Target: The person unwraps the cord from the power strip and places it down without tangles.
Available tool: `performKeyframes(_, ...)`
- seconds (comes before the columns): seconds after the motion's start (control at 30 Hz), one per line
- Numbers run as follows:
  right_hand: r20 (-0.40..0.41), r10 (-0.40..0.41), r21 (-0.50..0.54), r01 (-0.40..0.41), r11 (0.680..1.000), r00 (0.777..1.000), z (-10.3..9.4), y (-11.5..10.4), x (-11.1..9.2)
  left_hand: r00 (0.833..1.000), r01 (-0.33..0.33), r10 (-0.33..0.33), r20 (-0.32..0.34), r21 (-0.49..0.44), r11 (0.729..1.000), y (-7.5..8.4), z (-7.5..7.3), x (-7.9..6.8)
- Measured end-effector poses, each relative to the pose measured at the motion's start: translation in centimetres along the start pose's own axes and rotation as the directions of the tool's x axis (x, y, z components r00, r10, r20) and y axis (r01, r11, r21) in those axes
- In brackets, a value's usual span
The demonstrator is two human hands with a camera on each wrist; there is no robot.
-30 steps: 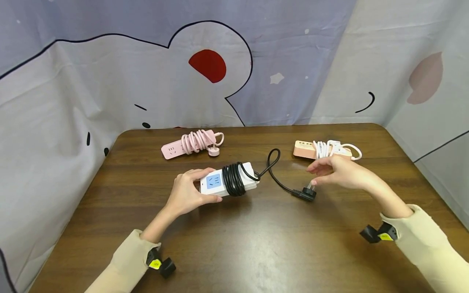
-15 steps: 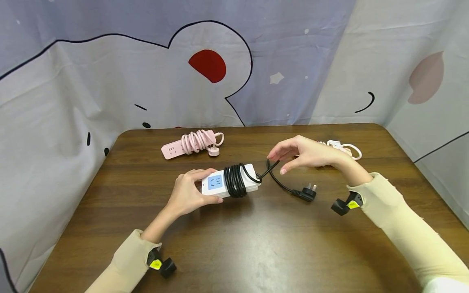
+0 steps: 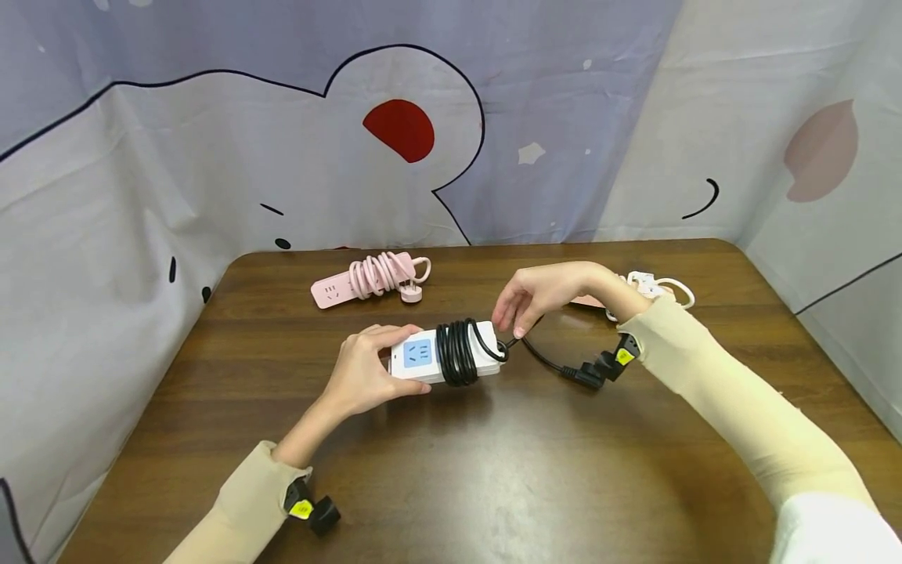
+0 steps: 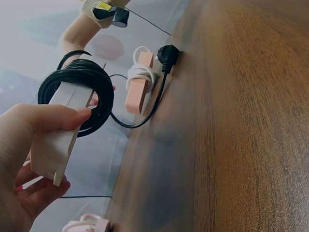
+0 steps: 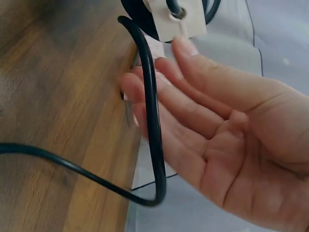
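Observation:
My left hand [image 3: 365, 372] grips one end of a white power strip [image 3: 417, 354], thumb on the near side and fingers on the far side. The strip is held up off the table, as the left wrist view shows. Around its other end winds a black cord [image 3: 456, 354] in several tight turns. Close to that cord end is my right hand [image 3: 541, 296], its fingers loosely bent. In the right wrist view the loose cord [image 5: 152, 111] passes across the palm and fingers, and no finger curls round it. The cord's black plug [image 4: 167, 56] lies on the table to the right.
A pink power strip [image 3: 334, 290] with its cord wrapped lies at the back left of the brown table [image 3: 451, 486]. At the back right is a peach power strip [image 4: 137, 94] with a white cord, partly behind my right arm. A patterned curtain [image 3: 232, 157] hangs behind.
My right hand has moved left from beside the plug to the cord end of the white power strip. The left hand keeps its grip, with the strip shifted very slightly right.

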State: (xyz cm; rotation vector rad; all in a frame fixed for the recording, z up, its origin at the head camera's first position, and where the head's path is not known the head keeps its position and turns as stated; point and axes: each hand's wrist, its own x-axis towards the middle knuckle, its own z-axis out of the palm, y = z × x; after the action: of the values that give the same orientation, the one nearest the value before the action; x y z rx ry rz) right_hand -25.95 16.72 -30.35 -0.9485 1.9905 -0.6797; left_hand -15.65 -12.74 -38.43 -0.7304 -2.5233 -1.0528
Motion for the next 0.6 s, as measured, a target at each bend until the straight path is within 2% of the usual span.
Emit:
performKeyframes(0.2,0.074,0.032,-0.016,-0.031,0.999,0.997,0.4,-0.1,1.4,1.000,-0.015,0.015,0.001,0.005,1.000,0.1,0.0,0.1)
performKeyframes(0.5,0.123,0.078,0.078,-0.088,0.993,0.989,1.1,0.0,2.2,0.999,-0.032,0.032,-0.008,0.025,0.999,0.1,0.0,0.1)
performKeyframes(0.6,0.136,0.123,0.116,-0.139,0.983,0.983,1.3,0.1,2.3,0.999,-0.029,0.029,-0.013,0.025,0.999,0.1,-0.1,0.1)
